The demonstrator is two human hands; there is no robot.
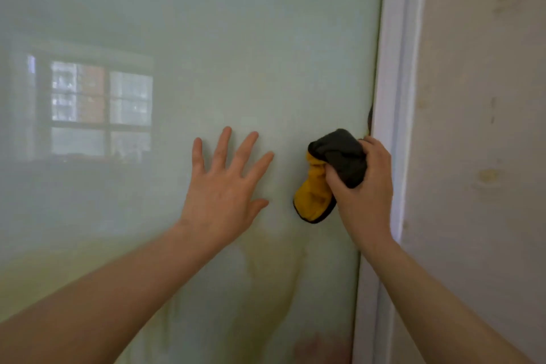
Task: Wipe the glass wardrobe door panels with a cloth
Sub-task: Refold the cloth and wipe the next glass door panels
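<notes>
Two bare hands are up against one big glass door panel. Far on the left, the glass shows a faint picture of a window, so the panel is shiny like a mirror.

Next comes the left hand. Its fingers are straight and spread wide apart, and it holds nothing. The palm faces the glass and looks like it lies flat on it, though I cannot tell for sure that it touches. I think it is there to keep the person steady, or to stop the door from sliding while the other hand rubs.

Just beside it, to the right, is the cloth. It is bunched into a ball, dark grey on top and yellow below, and the yellow end hangs down loose. It sits against the glass, close to the right edge of the panel.

Then the right hand. Its fingers and thumb are curled tight round the grey part of the cloth. A bunched cloth is easy to push hard with.

After that comes the white door frame, touching the panel's edge. Last is a pale wall with some yellow marks on it.
</notes>
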